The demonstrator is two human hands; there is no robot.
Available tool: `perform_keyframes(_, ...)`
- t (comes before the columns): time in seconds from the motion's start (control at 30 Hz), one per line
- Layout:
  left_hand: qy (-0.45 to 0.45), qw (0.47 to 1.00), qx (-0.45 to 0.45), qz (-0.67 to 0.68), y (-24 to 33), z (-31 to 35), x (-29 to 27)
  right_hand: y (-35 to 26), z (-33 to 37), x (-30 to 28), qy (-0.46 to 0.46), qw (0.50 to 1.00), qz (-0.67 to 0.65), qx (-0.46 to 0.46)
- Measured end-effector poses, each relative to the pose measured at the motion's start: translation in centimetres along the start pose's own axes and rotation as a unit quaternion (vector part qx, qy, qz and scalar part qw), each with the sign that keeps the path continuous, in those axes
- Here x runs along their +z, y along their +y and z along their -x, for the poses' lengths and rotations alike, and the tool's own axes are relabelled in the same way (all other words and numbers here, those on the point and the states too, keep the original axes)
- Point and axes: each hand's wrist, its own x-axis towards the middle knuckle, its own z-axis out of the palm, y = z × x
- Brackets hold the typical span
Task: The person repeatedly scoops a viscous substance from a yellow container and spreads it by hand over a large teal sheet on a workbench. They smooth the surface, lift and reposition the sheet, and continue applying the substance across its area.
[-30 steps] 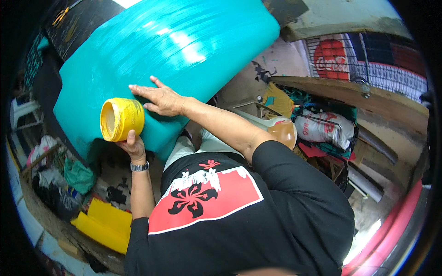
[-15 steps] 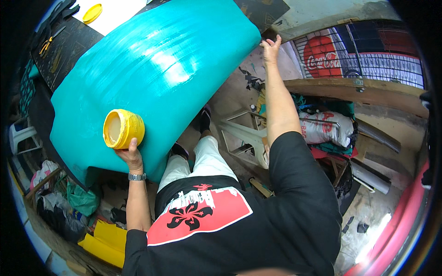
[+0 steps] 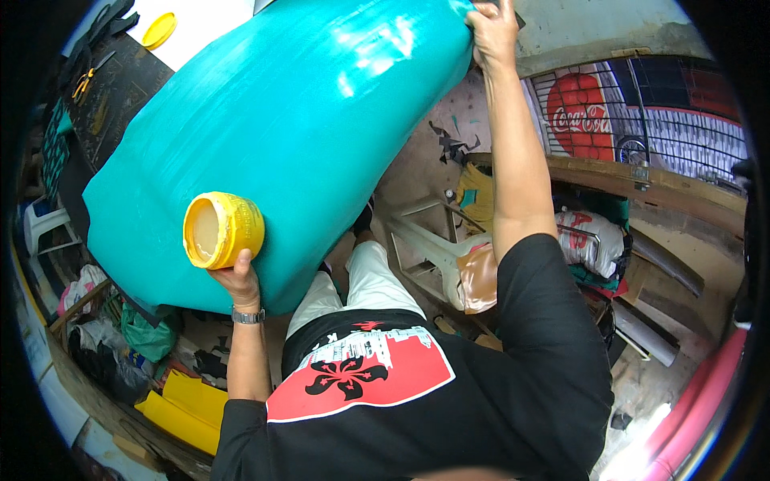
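Observation:
My left hand (image 3: pixel 240 282) is closed round the lower side of a yellow plastic tub (image 3: pixel 250 228), tilted so its open mouth shows a pale, creamy substance inside. The rim is smeared with the same stuff. Below the tub spreads a large teal sheet (image 3: pixel 297 136), smooth, with glossy streaks toward its far part; it hangs over the near edge of the table. At the sheet's far right corner, my right hand (image 3: pixel 492 34) pinches the edge between bent fingers, one finger pointing up. Part of that grip lies at the picture's upper rim.
On the dark table (image 3: pixel 120 104) lie orange-handled scissors (image 3: pixel 87 80) and a yellow lid (image 3: pixel 159 30) on a white sheet. A pale stool (image 3: pixel 433 240) with a brown piece on it stands right of my legs. Yellow sheeting (image 3: pixel 188 409) and bags lie at lower left.
My right hand, open beside the sheet's corner before, has reached farther and closed on its edge. The sheet's right end has shifted up and right. The tub stays in my left hand.

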Motion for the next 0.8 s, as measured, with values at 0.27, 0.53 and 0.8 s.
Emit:
perform_keyframes(0.27,-0.07,0.996,-0.013,-0.047,0.7,1.7,5.0,4.8,-5.6,2.2,-0.017,0.975,0.222,-0.025)
perform_keyframes(0.53,-0.073,0.996,-0.039,-0.043,-2.4,1.4,7.5,7.8,-4.2,1.0,-0.055,0.955,0.063,0.285)
perform_keyframes(0.8,-0.086,0.993,-0.031,-0.08,-1.5,1.7,7.0,3.4,-4.5,2.1,-0.166,0.978,0.086,0.096)
